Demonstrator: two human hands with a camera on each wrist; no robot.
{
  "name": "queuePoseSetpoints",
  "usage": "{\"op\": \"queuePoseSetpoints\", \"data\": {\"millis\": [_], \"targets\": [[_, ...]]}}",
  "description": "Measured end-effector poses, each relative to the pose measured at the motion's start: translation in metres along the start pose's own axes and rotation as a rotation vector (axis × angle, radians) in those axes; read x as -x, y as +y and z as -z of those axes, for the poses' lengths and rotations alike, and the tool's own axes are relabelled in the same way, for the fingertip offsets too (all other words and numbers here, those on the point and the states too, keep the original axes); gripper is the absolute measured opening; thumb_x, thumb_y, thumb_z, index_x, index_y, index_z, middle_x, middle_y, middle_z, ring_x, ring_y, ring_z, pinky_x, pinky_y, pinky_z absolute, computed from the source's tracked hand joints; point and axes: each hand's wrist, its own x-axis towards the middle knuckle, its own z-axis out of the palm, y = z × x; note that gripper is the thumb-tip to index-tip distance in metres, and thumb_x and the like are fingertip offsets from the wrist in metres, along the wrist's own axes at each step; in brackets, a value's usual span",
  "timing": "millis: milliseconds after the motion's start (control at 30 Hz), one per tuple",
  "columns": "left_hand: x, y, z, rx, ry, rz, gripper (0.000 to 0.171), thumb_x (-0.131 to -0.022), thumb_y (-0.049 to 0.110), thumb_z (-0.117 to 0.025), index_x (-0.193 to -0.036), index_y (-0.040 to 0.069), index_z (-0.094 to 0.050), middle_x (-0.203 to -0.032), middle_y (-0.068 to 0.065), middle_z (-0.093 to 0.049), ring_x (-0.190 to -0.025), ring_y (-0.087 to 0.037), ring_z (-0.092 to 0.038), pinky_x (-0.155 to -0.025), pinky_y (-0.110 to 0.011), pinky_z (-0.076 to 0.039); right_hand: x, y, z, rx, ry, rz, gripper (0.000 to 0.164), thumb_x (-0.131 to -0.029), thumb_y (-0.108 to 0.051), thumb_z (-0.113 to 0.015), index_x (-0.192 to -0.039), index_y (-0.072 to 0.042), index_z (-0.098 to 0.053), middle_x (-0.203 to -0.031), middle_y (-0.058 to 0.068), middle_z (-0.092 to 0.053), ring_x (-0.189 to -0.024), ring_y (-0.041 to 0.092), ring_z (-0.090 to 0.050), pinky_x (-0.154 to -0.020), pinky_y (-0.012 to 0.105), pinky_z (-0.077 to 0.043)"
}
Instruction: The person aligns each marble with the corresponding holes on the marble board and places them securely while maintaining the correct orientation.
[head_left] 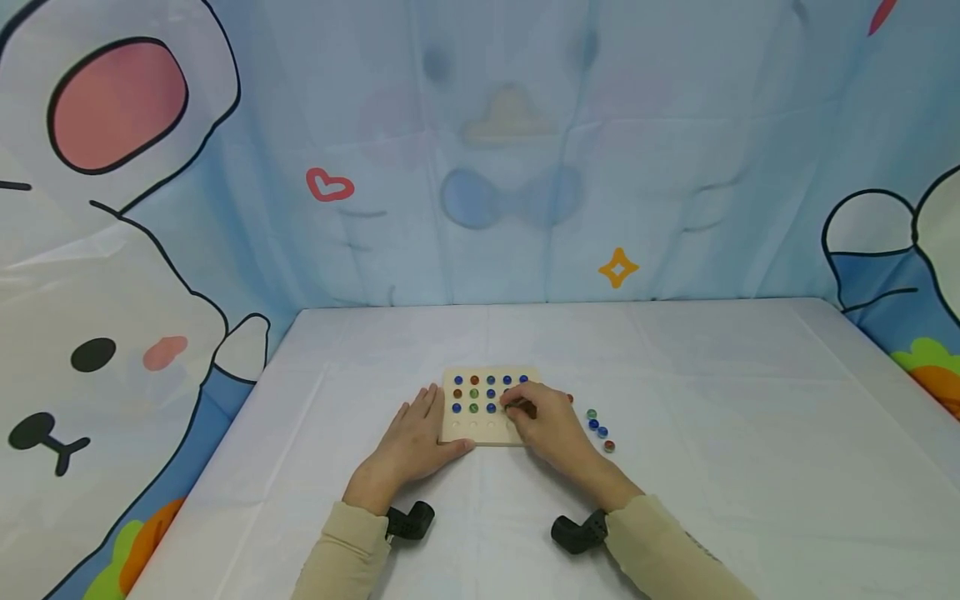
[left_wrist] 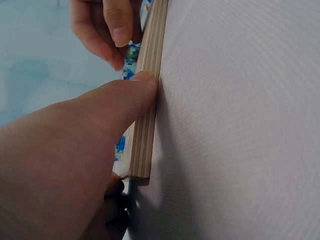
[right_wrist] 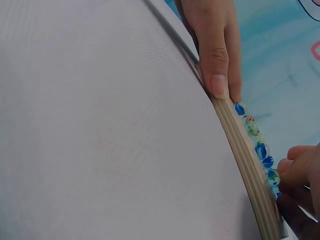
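Observation:
A flat wooden board [head_left: 491, 437] with rows of round hollows lies on the table, its upper rows filled with blue, green and reddish-brown glass marbles. My left hand [head_left: 411, 437] rests along the board's left side with straight fingers, its thumb [left_wrist: 142, 90] touching the front edge. Over the right part of the board, my right hand [head_left: 551, 425] pinches a green marble [right_wrist: 273, 176] between thumb and fingertips, close to a hollow. That hand hides some of the board's right columns. Hollows in the front row show without marbles.
Right of the board lie several loose marbles: a green one [head_left: 592, 413], blue ones [head_left: 594, 424] and a reddish-brown one [head_left: 609, 447]. Another reddish marble [head_left: 570, 398] peeks out beside the right hand. A white cloth [head_left: 750, 458] covers the table; a printed curtain [head_left: 675, 125] hangs behind.

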Motion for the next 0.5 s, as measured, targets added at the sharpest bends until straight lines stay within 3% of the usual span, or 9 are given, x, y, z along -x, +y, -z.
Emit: {"op": "queuePoseSetpoints", "data": {"millis": [233,500], "targets": [[0.001,0.001,0.000,0.004,0.000,0.004,0.094,-0.094,0.055,-0.059,-0.157,-0.002,-0.019,-0.165,-0.018,-0.018,-0.154,-0.032,-0.016,-0.125,-0.050,-0.017,0.001,0.001,0.005,-0.007,0.021,0.014,0.016,-0.086,0.004,-0.070,-0.098,-0.006,-0.073,-0.098,0.003,-0.074,-0.087,0.011,-0.067,-0.075,0.024,-0.057],[0.001,0.002,0.001,-0.002,-0.001,0.011,0.094,-0.094,0.055,-0.060,-0.157,-0.002,-0.018,-0.165,-0.017,-0.019,-0.154,-0.031,-0.016,-0.125,-0.050,-0.016,0.000,0.003,0.017,-0.006,0.065,0.029,0.014,-0.087,0.004,-0.068,-0.097,-0.003,-0.072,-0.099,0.006,-0.074,-0.089,0.017,-0.068,-0.078,0.033,-0.059]]}}
